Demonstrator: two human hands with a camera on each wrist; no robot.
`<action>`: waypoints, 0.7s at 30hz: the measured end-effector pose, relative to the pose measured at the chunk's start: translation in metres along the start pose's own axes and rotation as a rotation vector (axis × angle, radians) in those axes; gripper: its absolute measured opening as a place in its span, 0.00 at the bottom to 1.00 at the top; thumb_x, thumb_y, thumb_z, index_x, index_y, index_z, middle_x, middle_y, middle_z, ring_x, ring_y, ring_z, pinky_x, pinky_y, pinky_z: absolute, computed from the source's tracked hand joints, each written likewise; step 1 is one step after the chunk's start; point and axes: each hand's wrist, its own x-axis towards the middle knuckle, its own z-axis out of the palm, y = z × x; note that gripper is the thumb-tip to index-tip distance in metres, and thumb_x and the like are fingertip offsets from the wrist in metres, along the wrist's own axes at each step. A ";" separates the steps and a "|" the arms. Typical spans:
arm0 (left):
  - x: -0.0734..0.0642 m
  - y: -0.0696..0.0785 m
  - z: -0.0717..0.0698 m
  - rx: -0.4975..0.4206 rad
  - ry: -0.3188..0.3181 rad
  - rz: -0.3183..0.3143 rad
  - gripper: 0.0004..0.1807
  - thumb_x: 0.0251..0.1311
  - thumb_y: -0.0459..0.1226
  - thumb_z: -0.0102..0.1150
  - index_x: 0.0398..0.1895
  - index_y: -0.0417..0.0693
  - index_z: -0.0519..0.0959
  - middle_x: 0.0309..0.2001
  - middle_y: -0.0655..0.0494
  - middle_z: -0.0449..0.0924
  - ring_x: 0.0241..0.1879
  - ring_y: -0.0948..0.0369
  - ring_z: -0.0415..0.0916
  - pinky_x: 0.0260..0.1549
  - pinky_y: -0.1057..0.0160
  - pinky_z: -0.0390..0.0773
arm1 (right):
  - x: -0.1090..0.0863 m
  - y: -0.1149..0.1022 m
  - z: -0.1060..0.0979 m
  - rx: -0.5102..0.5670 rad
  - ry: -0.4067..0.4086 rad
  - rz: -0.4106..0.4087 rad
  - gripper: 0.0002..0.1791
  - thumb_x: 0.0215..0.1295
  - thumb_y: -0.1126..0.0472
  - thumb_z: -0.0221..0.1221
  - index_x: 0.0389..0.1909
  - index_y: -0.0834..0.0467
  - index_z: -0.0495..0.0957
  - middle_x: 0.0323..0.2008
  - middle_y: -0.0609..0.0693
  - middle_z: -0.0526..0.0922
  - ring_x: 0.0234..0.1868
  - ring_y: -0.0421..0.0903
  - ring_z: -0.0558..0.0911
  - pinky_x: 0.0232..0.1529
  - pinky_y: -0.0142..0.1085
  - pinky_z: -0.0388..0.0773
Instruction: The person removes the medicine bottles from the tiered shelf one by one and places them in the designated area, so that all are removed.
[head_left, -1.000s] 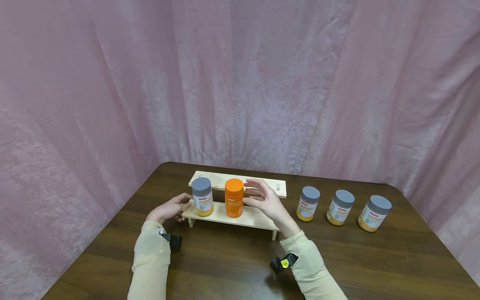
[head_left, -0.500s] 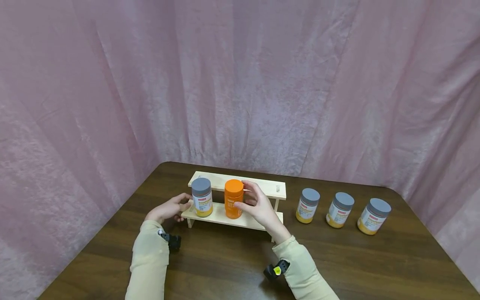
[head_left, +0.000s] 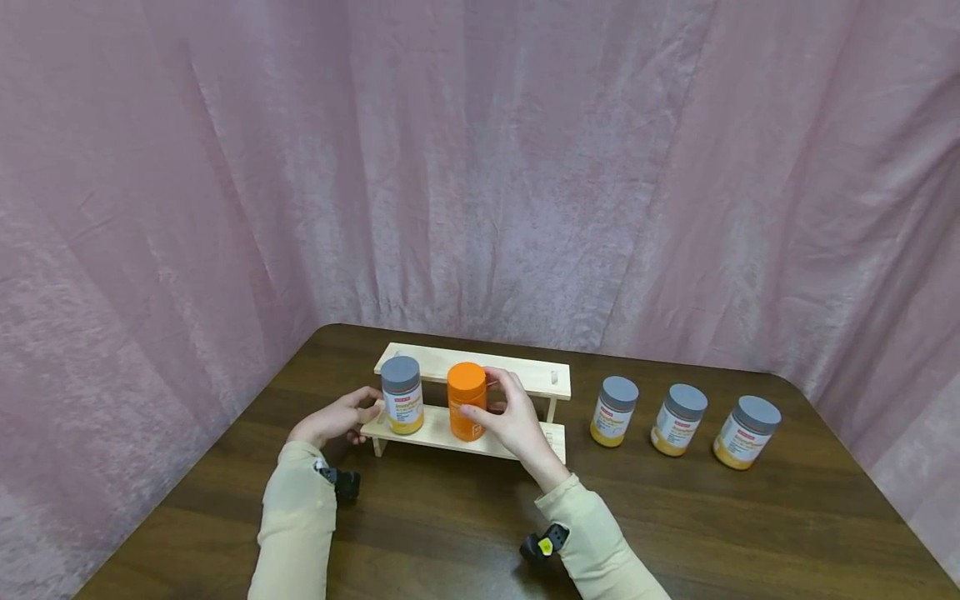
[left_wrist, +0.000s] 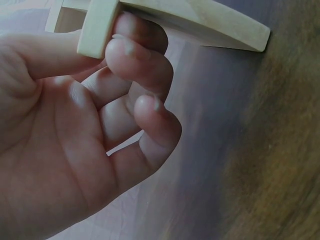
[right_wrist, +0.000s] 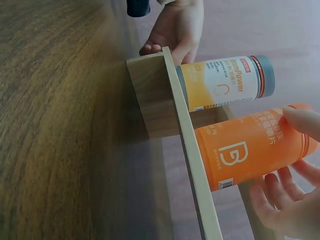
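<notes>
My right hand (head_left: pixel 517 421) holds an orange jar (head_left: pixel 467 408) from its right side. In the right wrist view the thumb lies on the front of the orange jar (right_wrist: pixel 250 145) near the lid, the other fingers behind it. The jar stands upright on the lower board of a two-tier wooden rack (head_left: pixel 555 437). On that board's left end stands a white-and-yellow jar with a grey lid (head_left: pixel 402 402). My left hand (head_left: pixel 333 421) pinches the left end of the lower board; in the left wrist view its thumb and forefinger sit on either side of the wood (left_wrist: pixel 98 30).
Three more grey-lidded jars stand in a row on the dark wooden table right of the rack: a near-rack one (head_left: pixel 614 412), a middle one (head_left: pixel 678 421) and an outer one (head_left: pixel 746 433). The rack's upper board (head_left: pixel 525 375) lies behind. A pink curtain (head_left: pixel 480 167) hangs beyond the table.
My right hand has come in leftward and its fingers have gone round the orange jar. The left hand has kept its grip on the board's end.
</notes>
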 end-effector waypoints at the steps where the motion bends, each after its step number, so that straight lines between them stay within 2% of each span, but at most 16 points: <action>1: 0.000 0.000 0.000 0.002 -0.001 -0.001 0.21 0.72 0.38 0.45 0.63 0.38 0.61 0.25 0.56 0.69 0.21 0.63 0.70 0.23 0.67 0.72 | 0.000 0.000 0.000 -0.002 -0.001 -0.002 0.34 0.53 0.62 0.71 0.61 0.58 0.70 0.54 0.57 0.74 0.55 0.54 0.76 0.55 0.49 0.77; 6: 0.001 -0.001 0.000 0.006 -0.002 -0.003 0.21 0.72 0.38 0.44 0.63 0.38 0.61 0.25 0.56 0.69 0.21 0.63 0.70 0.23 0.67 0.72 | 0.000 0.001 0.001 0.009 -0.036 -0.021 0.32 0.55 0.62 0.70 0.61 0.58 0.69 0.55 0.60 0.78 0.57 0.57 0.79 0.59 0.50 0.75; 10: 0.001 -0.002 0.000 0.001 -0.005 -0.001 0.20 0.72 0.37 0.44 0.63 0.38 0.61 0.25 0.56 0.69 0.21 0.63 0.70 0.23 0.67 0.72 | 0.000 0.001 0.000 0.037 -0.066 -0.012 0.33 0.56 0.63 0.69 0.62 0.57 0.68 0.57 0.60 0.78 0.59 0.57 0.78 0.60 0.50 0.74; 21: 0.002 -0.001 0.000 0.005 -0.002 0.002 0.20 0.72 0.38 0.45 0.63 0.38 0.61 0.24 0.56 0.69 0.21 0.63 0.70 0.23 0.67 0.72 | -0.001 -0.002 -0.004 0.015 -0.060 -0.028 0.33 0.54 0.62 0.70 0.61 0.58 0.69 0.56 0.59 0.79 0.58 0.58 0.79 0.57 0.52 0.76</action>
